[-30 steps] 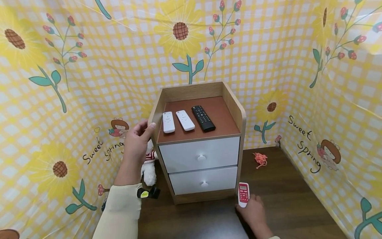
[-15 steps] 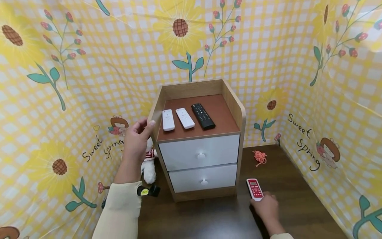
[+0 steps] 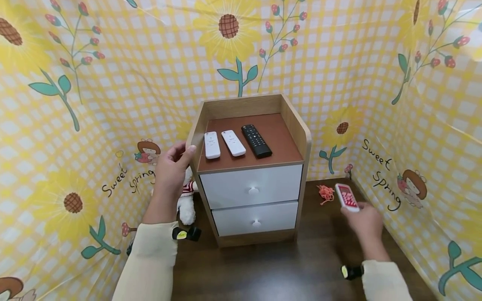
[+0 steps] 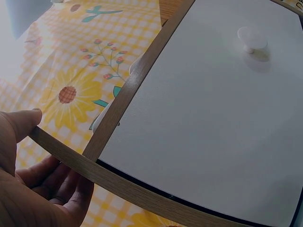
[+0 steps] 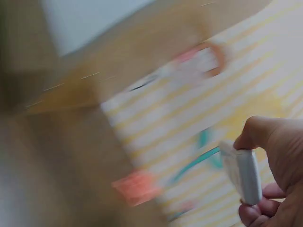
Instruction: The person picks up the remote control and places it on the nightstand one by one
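Note:
In the head view my right hand grips the lower end of a red and white remote control, raised over the floor right of the small cabinet. The right wrist view, blurred, has the remote's pale edge between thumb and fingers. My left hand holds the cabinet's left side panel, thumb on one face and curled fingers on the other. On the brown cabinet top lie two white remotes, one beside the panel and one further right, then a black remote.
Two white drawers, upper and lower, are closed in the cabinet front. A tangle of orange string lies on the dark floor at the right. A white plush toy sits at the cabinet's left. Patterned cloth walls the space.
My right hand has moved right and up with the red and white remote, away from the cabinet's lower corner. The left hand keeps its place on the panel. The head view has tilted slightly down.

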Action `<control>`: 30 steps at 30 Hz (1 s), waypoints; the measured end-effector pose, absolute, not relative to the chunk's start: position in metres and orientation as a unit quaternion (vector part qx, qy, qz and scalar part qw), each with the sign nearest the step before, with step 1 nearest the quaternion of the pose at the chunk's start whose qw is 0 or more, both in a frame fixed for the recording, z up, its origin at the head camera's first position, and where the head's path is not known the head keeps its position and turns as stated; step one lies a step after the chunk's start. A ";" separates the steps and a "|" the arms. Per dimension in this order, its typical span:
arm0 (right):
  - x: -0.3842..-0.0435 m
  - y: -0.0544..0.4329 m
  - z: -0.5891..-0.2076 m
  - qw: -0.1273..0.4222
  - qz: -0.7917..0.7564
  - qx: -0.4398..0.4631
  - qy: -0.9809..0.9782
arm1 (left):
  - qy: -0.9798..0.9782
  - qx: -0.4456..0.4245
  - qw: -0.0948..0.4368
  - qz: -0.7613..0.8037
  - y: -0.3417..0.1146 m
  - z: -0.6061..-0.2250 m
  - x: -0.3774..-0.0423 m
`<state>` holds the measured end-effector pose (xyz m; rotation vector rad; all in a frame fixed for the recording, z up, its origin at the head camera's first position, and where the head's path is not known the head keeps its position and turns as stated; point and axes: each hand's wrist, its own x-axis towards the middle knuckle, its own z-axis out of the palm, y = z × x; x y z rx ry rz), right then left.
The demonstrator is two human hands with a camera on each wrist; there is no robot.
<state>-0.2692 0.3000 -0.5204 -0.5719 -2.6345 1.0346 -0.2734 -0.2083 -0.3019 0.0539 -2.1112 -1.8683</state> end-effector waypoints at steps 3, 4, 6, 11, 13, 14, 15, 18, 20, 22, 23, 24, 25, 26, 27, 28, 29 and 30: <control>-0.277 0.306 -0.463 0.135 0.362 -0.188 -0.903 | -0.741 0.019 0.158 -0.653 -0.208 -0.302 -0.274; -0.279 0.306 -0.442 0.140 0.367 -0.184 -0.901 | -0.741 0.019 0.158 -0.652 -0.208 -0.302 -0.274; -0.280 0.302 -0.402 0.155 0.368 -0.171 -0.901 | -0.741 0.019 0.157 -0.652 -0.208 -0.302 -0.275; -0.279 0.276 -0.315 0.195 0.352 -0.130 -0.906 | -0.742 0.017 0.163 -0.650 -0.208 -0.304 -0.275; -0.278 0.260 -0.286 0.209 0.352 -0.113 -0.905 | -0.742 0.017 0.166 -0.649 -0.209 -0.304 -0.275; -0.278 0.252 -0.273 0.216 0.354 -0.104 -0.904 | -0.742 0.017 0.167 -0.649 -0.209 -0.304 -0.275; -0.277 0.243 -0.261 0.222 0.355 -0.095 -0.903 | -0.741 0.016 0.167 -0.651 -0.209 -0.305 -0.275; -0.274 0.215 -0.231 0.242 0.357 -0.074 -0.899 | -0.739 0.018 0.165 -0.653 -0.208 -0.304 -0.274; -0.274 0.195 -0.215 0.244 0.356 -0.062 -0.900 | -0.738 0.021 0.160 -0.655 -0.209 -0.303 -0.274; -0.275 0.176 -0.203 0.238 0.354 -0.050 -0.903 | -0.738 0.026 0.153 -0.657 -0.209 -0.302 -0.274; -0.277 0.167 -0.199 0.231 0.354 -0.048 -0.905 | -0.739 0.028 0.151 -0.656 -0.209 -0.302 -0.274; -0.279 0.159 -0.196 0.223 0.358 -0.044 -0.906 | -0.740 0.030 0.148 -0.656 -0.210 -0.302 -0.274; -0.282 0.150 -0.194 0.214 0.358 -0.041 -0.908 | -0.739 0.029 0.148 -0.656 -0.210 -0.302 -0.274; -0.285 0.143 -0.193 0.209 0.357 -0.037 -0.910 | -0.738 0.027 0.150 -0.657 -0.210 -0.301 -0.274; -0.289 0.136 -0.193 0.204 0.358 -0.033 -0.911 | -0.739 0.028 0.150 -0.657 -0.209 -0.302 -0.274; -0.292 0.129 -0.195 0.200 0.352 -0.028 -0.914 | -0.739 0.027 0.152 -0.656 -0.209 -0.302 -0.274; -0.297 0.123 -0.197 0.199 0.347 -0.025 -0.916 | -0.738 0.025 0.155 -0.656 -0.209 -0.302 -0.274; -0.300 0.117 -0.200 0.199 0.340 -0.021 -0.919 | -0.737 0.023 0.156 -0.657 -0.208 -0.303 -0.273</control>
